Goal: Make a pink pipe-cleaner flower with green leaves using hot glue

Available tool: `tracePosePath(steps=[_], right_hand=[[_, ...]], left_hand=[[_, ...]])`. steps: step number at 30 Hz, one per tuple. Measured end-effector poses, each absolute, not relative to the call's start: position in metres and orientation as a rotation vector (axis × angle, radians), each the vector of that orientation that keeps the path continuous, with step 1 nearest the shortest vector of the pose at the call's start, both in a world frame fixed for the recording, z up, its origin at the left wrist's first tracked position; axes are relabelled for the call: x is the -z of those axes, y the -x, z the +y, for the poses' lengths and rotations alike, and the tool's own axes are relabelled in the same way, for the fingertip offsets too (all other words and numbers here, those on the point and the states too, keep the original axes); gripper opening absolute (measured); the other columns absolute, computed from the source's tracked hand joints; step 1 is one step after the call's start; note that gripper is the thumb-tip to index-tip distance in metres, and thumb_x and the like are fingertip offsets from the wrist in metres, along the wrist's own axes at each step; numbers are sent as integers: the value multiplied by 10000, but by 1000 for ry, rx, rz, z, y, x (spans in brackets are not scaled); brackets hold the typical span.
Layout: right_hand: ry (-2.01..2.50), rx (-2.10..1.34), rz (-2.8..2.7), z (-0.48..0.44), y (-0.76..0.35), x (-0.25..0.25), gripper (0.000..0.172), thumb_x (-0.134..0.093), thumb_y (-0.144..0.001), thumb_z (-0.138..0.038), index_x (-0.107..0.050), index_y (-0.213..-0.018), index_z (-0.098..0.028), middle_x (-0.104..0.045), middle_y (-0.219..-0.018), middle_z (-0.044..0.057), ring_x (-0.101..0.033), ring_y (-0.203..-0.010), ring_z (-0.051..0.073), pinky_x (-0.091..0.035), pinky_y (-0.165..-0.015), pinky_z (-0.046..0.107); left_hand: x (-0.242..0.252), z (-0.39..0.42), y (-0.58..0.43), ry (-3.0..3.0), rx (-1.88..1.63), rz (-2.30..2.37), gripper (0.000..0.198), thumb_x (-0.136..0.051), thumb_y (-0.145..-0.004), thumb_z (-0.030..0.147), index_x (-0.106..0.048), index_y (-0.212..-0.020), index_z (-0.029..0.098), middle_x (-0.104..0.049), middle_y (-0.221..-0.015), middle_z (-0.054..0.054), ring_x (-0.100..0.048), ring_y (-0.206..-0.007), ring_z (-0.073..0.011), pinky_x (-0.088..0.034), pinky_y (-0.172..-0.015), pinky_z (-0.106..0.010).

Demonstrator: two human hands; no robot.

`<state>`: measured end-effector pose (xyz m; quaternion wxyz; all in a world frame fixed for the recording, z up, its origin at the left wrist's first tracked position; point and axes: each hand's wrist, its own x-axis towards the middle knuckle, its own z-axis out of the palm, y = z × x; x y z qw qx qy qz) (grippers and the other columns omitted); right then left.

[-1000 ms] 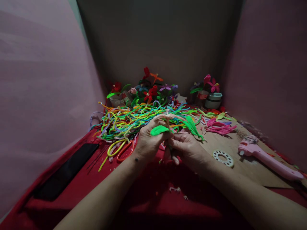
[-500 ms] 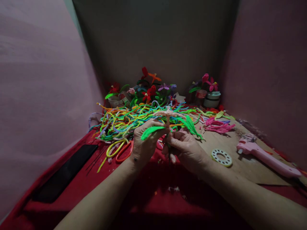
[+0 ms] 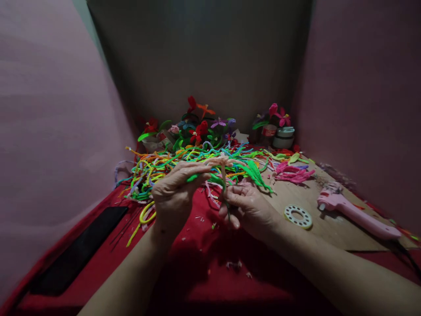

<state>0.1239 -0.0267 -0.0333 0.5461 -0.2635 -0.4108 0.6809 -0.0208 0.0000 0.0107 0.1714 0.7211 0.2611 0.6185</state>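
Observation:
Upright at the centre is a pipe-cleaner flower (image 3: 223,170) with pale pink petals and a green-wrapped stem. My right hand (image 3: 246,204) pinches its stem below the bloom between thumb and fingers. My left hand (image 3: 177,191) comes in from the left, its fingers stretched long and closed over a green fuzzy leaf (image 3: 192,178) that joins the stem. The leaf is mostly hidden by those fingers. Their tips lie close to the pink petals; whether they touch cannot be told. Behind the hands spreads a heap of coloured pipe cleaners (image 3: 177,160).
A black phone (image 3: 80,250) lies at left near yellow-handled scissors (image 3: 146,213). On a brown board (image 3: 348,235) at right are a white ring with holes (image 3: 297,216) and a pink glue gun (image 3: 358,213). Finished flowers (image 3: 199,131) stand at the back. Scraps dot the red cloth (image 3: 197,281).
My left hand has shifted left from the stem, and its fingers now cover the leaf that was plainly seen before. My right hand still pinches the stem. The whole view has shifted slightly.

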Motion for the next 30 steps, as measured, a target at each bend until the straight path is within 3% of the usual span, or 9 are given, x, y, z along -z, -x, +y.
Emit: tracePosePath(steps=[6, 10, 12, 15, 19, 25, 30], right_hand=[[642, -1531, -986, -25, -128, 33, 180, -637, -711, -301, -577, -693, -132, -628, -522, 12, -454, -289, 56, -296, -296, 164], [652, -1459, -980, -23, -133, 34, 186, -625, -726, -296, -556, -651, -141, -622, -515, 14, -464, -297, 67, -291, -297, 174], [680, -1407, -963, -21, -135, 34, 189, -632, -718, -303, -556, -653, -144, -627, -527, 19, -479, -312, 79, -323, -308, 186], [746, -1299, -943, -19, -138, 35, 199, -663, -690, -321, -567, -663, -149, -622, -530, 12, -500, -356, 93, -378, -344, 206], [796, -1189, -1021, -17, -140, 33, 227, -651, -703, -358, -593, -661, -143, -625, -552, 17, -494, -399, 90, -386, -376, 211], [792, -1107, -1071, -18, -141, 31, 227, -642, -709, -356, -609, -631, -145, -610, -558, 16, -500, -449, 100, -404, -433, 229], [814, -1121, -1115, -17, -142, 33, 195, -620, -734, -328, -597, -658, -149, -611, -573, 8, -511, -471, 102, -408, -463, 235]], left_hand=[[-15, -2, 24, -2246, -1689, 708, 188, -698, -647, 140, -720, -783, 267, -694, -811, -1, -608, -784, -160, -470, -785, -301], [-16, -2, 24, -2077, -1750, 690, 156, -670, -680, 140, -720, -777, 251, -689, -848, -7, -606, -843, -160, -468, -795, -284], [-19, 0, 25, -1883, -1780, 721, 91, -638, -718, 175, -716, -738, 217, -675, -800, -14, -602, -800, -143, -474, -729, -249], [-21, 9, 27, -1530, -1737, 728, 151, -583, -764, 272, -691, -743, 168, -639, -709, -16, -552, -585, -88, -443, -534, -206], [-12, 29, 28, -1161, -1495, 758, 164, -645, -690, 283, -638, -745, 128, -588, -612, 1, -458, -435, -45, -325, -369, -154], [6, 32, 22, -1157, -930, 769, 244, -700, -619, 190, -623, -837, 114, -591, -629, -6, -461, -421, -39, -340, -376, -149], [-3, 24, 18, -1056, -985, 647, 234, -690, -658, 235, -638, -861, 131, -574, -641, 4, -480, -459, -33, -381, -429, -152]])
